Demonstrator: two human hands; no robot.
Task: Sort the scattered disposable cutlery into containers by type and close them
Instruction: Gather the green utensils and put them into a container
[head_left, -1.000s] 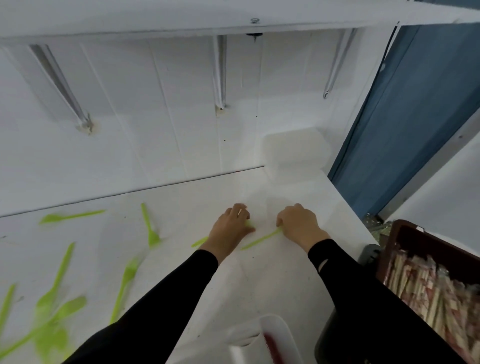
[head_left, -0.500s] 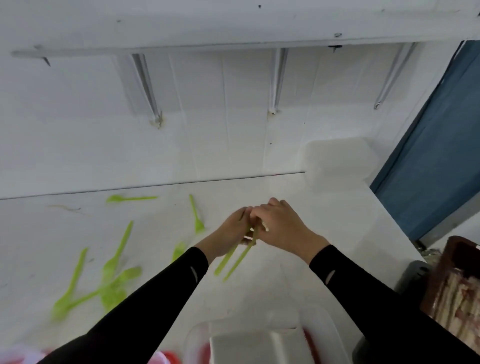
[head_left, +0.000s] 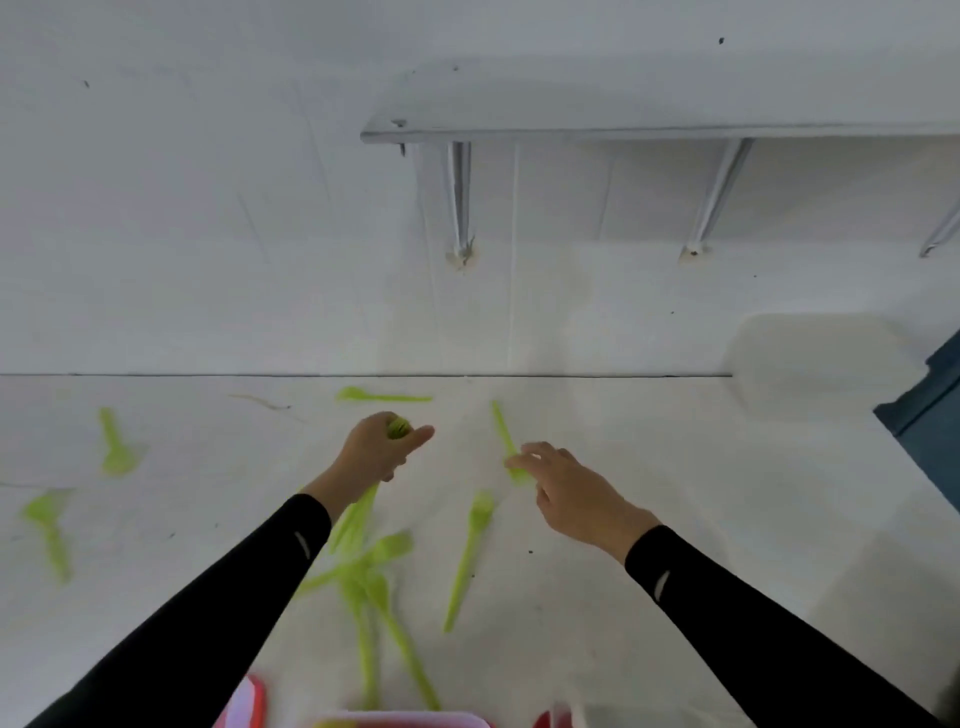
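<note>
View from above of a white desk (head_left: 701, 493) against a white wall (head_left: 208, 234), with bright green plastic cutlery scattered on it. Two arms in black sleeves (head_left: 218, 613) reach in from the bottom of the frame.

The left hand (head_left: 382, 452) is curled round a bundle (head_left: 358, 519) of green cutlery. The heads show above the fist and the handles hang below the wrist. The right hand (head_left: 571, 488) hovers low with fingers loosely spread. Its fingertips (head_left: 514, 461) touch the near end of a single green piece (head_left: 501, 426) lying flat, pointing toward the wall.

Between the arms lies a fork (head_left: 467, 556), tines away from the viewer. To its left a loose pile (head_left: 374, 582) of overlapping pieces runs down to the bottom edge. A spoon (head_left: 382, 396) lies sideways near the wall, just beyond the left hand. Two more pieces (head_left: 114, 447) lie well to the left, too blurred to tell their type.

A translucent tub (head_left: 810, 364) stands in the far right corner of the desk. At the bottom edge, the blurred rim of a red and pink container (head_left: 405, 719) shows. A white shelf (head_left: 623, 130) on metal brackets hangs on the wall above.
</note>
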